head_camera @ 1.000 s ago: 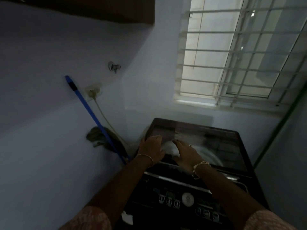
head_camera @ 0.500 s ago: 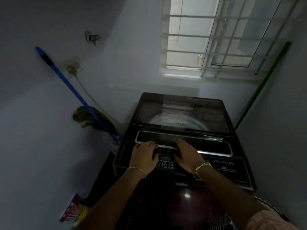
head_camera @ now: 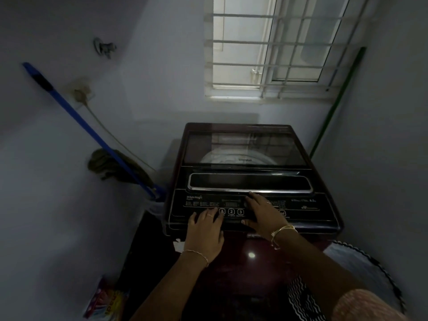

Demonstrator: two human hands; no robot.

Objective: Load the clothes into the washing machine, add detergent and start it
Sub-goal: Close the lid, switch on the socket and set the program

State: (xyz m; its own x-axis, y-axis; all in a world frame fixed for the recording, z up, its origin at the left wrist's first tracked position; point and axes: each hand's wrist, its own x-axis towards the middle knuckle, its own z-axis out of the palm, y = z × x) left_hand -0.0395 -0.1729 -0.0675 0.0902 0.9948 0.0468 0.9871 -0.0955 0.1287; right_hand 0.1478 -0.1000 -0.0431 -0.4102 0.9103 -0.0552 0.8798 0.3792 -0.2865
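A dark top-loading washing machine [head_camera: 324,205] stands in the corner under the window, its glass lid [head_camera: 245,147] down, with the white drum showing through it. My left hand [head_camera: 205,230] lies flat on the front control panel [head_camera: 231,210], its fingers reaching the button marked 1. My right hand [head_camera: 264,215] rests spread over the panel's middle, fingers straight, its fingertips at the chrome-rimmed lid handle [head_camera: 251,183]. Neither hand holds anything. A colourful packet [head_camera: 106,302] lies on the floor at the lower left.
A blue-handled mop [head_camera: 92,133] leans on the left wall beside the machine. A green pole [head_camera: 335,105] stands in the right corner. A striped basket or cloth [head_camera: 361,274] sits at the lower right. Walls close in on both sides.
The lid has come down from half raised to flat. Both hands slid from the lid and its handle down onto the control panel, and the view tilted down.
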